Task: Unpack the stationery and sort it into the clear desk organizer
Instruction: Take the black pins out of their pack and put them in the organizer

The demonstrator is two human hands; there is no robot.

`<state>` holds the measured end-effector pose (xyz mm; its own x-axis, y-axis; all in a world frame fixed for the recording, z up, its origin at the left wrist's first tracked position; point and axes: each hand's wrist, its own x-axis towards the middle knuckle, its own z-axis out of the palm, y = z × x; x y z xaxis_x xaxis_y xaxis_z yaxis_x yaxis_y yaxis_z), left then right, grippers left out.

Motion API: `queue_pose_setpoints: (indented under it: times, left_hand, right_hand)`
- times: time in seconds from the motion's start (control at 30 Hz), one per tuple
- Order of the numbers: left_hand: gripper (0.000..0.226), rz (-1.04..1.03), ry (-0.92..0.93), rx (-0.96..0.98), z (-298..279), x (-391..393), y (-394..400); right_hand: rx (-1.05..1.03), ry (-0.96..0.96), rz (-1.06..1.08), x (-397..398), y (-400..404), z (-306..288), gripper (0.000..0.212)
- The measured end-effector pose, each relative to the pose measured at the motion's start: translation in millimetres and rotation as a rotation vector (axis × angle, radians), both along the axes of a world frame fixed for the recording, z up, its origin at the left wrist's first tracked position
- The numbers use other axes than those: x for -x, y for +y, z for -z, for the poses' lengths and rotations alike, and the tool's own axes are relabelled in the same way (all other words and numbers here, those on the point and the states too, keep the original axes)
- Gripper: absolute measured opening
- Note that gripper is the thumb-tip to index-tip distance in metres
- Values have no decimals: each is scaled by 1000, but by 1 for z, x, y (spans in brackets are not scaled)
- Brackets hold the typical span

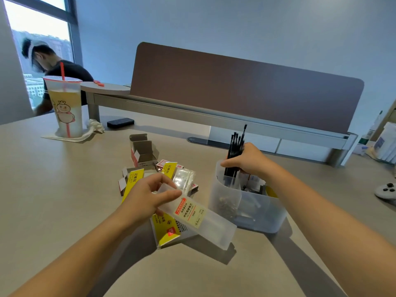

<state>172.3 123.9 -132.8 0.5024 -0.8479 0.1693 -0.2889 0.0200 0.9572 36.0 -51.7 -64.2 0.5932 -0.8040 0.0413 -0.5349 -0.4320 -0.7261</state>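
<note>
My right hand grips a bundle of black pen refills, upright, their lower ends inside the tall back compartment of the clear desk organizer. Small metal clips and other bits lie in the organizer's other compartments. My left hand holds one end of a frosted plastic refill case with a yellow and red label, lifted above the pile. Under it lies a heap of opened yellow and white stationery boxes and clear packets.
A drink cup with a red straw stands on a napkin at the back left, with a black phone beside it. A brown divider panel runs along the desk's far edge. A white game controller lies at the right. Another person sits beyond the cup.
</note>
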Motion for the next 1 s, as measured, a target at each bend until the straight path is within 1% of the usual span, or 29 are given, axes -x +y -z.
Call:
queue_pose_setpoints:
  times: [0.17,0.33,0.43,0.5,0.57,0.63,0.7,0.73,0.77,0.87,1.0]
  left_hand:
    - [11,-51,59,4,3,-3,-2]
    - [9,-127,127,17,1,-7,0]
    - [11,-218,123,50,-3,-13,6]
    - [14,-315,119,74,-5,-19,10]
    - [19,-401,115,82,-5,-25,10]
    - [19,-446,95,51,-1,-27,8]
    - [12,-452,71,19,5,-25,4]
    - [12,-454,28,-1,9,-23,2]
    - [14,-461,-57,-41,11,-20,-1]
    - [32,-501,-336,-142,18,-20,-6]
    - [49,-527,-531,-245,16,-27,-5]
  right_hand:
    - [34,22,-92,3,3,-1,35]
    - [86,-3,-104,17,11,4,63]
    - [150,-50,-81,30,21,6,72]
    - [275,-65,-38,36,29,9,70]
    - [395,-78,7,39,37,14,63]
    - [449,-111,33,41,46,18,56]
    - [488,-114,27,42,54,23,53]
    - [504,-99,18,42,57,26,53]
    - [519,-79,9,42,61,29,55]
    - [543,-42,9,43,65,32,62]
    - [548,42,29,49,64,31,70]
